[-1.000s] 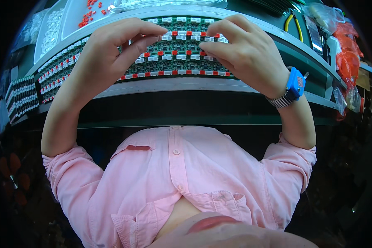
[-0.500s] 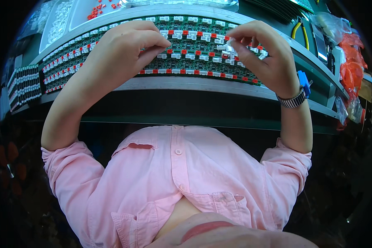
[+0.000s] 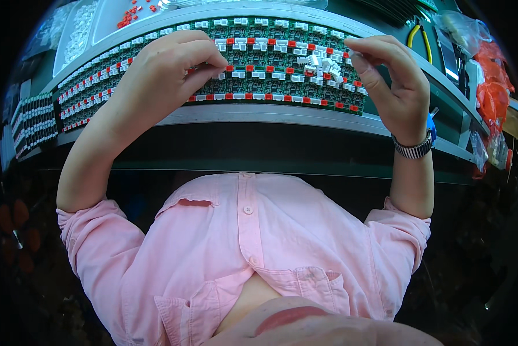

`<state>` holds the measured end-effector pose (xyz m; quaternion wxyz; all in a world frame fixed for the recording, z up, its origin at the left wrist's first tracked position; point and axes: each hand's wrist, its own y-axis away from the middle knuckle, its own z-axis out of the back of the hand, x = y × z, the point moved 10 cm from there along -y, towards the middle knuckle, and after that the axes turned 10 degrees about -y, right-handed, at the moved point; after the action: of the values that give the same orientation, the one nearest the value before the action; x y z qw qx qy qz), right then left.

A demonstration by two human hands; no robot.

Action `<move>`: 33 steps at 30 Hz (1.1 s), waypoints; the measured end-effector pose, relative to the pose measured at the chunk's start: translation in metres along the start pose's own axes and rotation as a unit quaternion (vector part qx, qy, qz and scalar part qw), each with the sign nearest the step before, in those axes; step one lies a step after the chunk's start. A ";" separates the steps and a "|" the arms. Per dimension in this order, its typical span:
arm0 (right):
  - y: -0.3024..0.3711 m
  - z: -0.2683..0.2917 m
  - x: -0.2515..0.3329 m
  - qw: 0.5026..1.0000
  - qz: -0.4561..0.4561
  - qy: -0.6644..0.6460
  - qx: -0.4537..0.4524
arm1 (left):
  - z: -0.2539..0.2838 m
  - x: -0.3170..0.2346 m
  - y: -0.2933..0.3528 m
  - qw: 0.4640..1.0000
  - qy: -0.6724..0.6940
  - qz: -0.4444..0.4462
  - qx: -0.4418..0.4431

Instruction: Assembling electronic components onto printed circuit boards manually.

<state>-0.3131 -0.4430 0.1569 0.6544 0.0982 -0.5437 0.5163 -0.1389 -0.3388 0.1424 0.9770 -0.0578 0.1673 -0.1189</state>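
Note:
Rows of green circuit boards (image 3: 259, 85) with white and red connectors lie in a long metal-edged frame. Over the left middle of these rows, my left hand (image 3: 175, 66) is closed in a pinch, its fingertips down at a row of connectors. Whatever they grip is too small or hidden to make out. A small heap of loose white connectors (image 3: 323, 67) rests on the boards to the right. Just right of that heap is my right hand (image 3: 394, 78), with thumb and forefinger slightly apart and nothing plainly visible between them.
Metal rails (image 3: 259, 115) border the boards. Stacked boards (image 3: 33, 124) stand at far left. Behind are a tray of white parts (image 3: 80, 34) and a tray with red pieces (image 3: 112, 26). Yellow-handled pliers (image 3: 426, 45) and a red plastic bag (image 3: 492, 86) are at right.
My right hand has moved to the right, off the loose white connectors, which now show more fully. My left hand has shifted slightly left, still pinched.

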 end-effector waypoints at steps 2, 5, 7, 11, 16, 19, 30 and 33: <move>0.002 0.003 0.001 1.000 0.010 0.000 0.005 | 0.001 -0.002 -0.001 1.000 0.007 -0.008 0.007; 0.005 0.009 0.000 1.000 0.018 0.007 0.006 | 0.001 -0.008 -0.010 0.999 0.016 -0.024 0.013; 0.004 0.014 -0.003 0.999 0.028 0.043 0.000 | 0.005 -0.029 -0.030 0.997 0.017 -0.065 -0.029; 0.005 0.022 0.000 0.993 0.031 0.112 -0.006 | 0.005 -0.050 -0.048 0.991 0.011 -0.114 -0.074; 0.004 0.024 0.001 0.977 0.012 0.211 -0.002 | -0.014 -0.055 -0.061 0.989 -0.031 -0.127 -0.069; 0.004 0.022 0.001 0.967 0.033 0.252 0.015 | -0.023 -0.056 -0.066 0.988 -0.058 -0.129 -0.066; -0.003 0.002 0.000 0.944 0.132 0.299 0.033 | -0.027 -0.046 -0.066 0.996 0.007 -0.082 -0.021; -0.006 -0.002 0.002 0.937 0.120 0.324 0.051 | -0.015 -0.038 -0.061 0.997 0.013 -0.066 -0.035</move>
<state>-0.3071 -0.4428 0.1604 0.7222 -0.1073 -0.2829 0.6220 -0.1915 -0.3892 0.1497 0.9622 -0.1011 0.1799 -0.1777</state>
